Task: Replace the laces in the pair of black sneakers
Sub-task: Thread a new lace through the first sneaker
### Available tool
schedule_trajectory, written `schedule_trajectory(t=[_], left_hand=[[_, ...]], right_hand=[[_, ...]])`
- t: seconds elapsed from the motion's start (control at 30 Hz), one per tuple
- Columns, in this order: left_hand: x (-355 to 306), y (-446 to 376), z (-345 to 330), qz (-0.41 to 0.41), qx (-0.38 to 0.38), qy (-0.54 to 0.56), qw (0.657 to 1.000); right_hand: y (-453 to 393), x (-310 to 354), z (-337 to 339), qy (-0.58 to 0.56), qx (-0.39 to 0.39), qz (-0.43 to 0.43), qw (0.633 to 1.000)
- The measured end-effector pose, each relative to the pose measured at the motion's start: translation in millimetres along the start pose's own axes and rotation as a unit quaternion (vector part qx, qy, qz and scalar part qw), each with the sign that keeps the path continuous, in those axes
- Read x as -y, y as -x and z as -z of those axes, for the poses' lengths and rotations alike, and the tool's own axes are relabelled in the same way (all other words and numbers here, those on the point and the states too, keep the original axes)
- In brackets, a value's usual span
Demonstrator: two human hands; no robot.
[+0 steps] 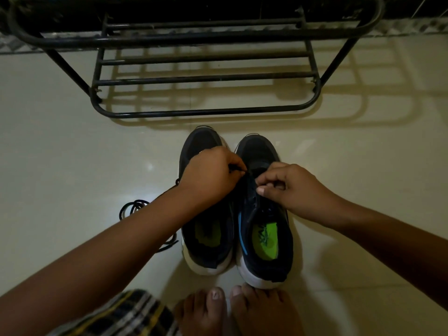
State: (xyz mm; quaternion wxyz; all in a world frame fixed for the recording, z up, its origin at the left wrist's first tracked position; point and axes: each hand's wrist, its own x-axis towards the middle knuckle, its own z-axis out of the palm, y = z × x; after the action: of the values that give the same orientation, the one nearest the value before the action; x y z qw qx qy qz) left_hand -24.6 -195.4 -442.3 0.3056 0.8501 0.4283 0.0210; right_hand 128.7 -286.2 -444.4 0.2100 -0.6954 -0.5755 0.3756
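Two black sneakers with white soles and green insoles stand side by side on the floor, toes pointing away from me: the left sneaker [206, 229] and the right sneaker [264, 214]. My left hand [211, 175] reaches across the left sneaker and pinches a black lace end [236, 169] at the right sneaker's eyelets. My right hand [288, 187] pinches the right sneaker's eyelet edge, thumb and fingers curled. A loose black lace [135, 207] lies coiled on the floor left of the shoes, partly hidden under my left forearm.
A black metal shoe rack [206, 78] stands on the pale tiled floor [72, 154] just beyond the sneakers. My bare feet [232, 311] sit right behind the heels. Checked cloth [126, 316] shows at the bottom left.
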Motion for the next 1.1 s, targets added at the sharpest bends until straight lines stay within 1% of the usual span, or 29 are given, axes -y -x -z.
schedule_trajectory(t=[0.1,0.23,0.33,0.4,0.5,0.63,0.73,0.83,0.97,1.07,1.1], left_hand=[[2,2,-2,0.008,-0.011,0.013,1.000],[2,3,-6,0.032,-0.036,0.073,0.996],[1,2,-8,0.044,-0.039,0.107,0.992],[1,1,-10,0.049,-0.045,0.122,0.990],[2,1,-11,0.037,-0.049,0.129,0.990],[3,2,-12,0.022,-0.035,0.125,0.991],[2,2,-13,0.012,-0.026,0.112,0.993],[1,3,-14,0.017,-0.032,0.119,0.992],[-1,3,-11,0.037,-0.036,0.122,0.991],[-4,1,-7,0.039,-0.036,0.094,0.994],[-4,0,-7,0.039,-0.036,0.087,0.995]], right_hand=[[2,1,0,0.000,0.002,-0.002,1.000],[8,7,3,0.000,0.015,-0.001,1.000],[14,12,1,0.013,0.024,0.007,1.000],[17,16,0,0.017,0.031,-0.005,0.999],[21,21,-1,0.016,0.049,-0.026,0.998],[24,24,-2,0.029,0.068,-0.023,0.997],[26,27,-2,0.083,0.080,-0.002,0.993],[32,35,-7,0.163,0.093,0.009,0.982],[36,43,-17,0.277,0.093,0.028,0.956],[39,41,-26,0.337,0.071,0.050,0.937],[40,41,-27,0.360,0.076,0.057,0.928]])
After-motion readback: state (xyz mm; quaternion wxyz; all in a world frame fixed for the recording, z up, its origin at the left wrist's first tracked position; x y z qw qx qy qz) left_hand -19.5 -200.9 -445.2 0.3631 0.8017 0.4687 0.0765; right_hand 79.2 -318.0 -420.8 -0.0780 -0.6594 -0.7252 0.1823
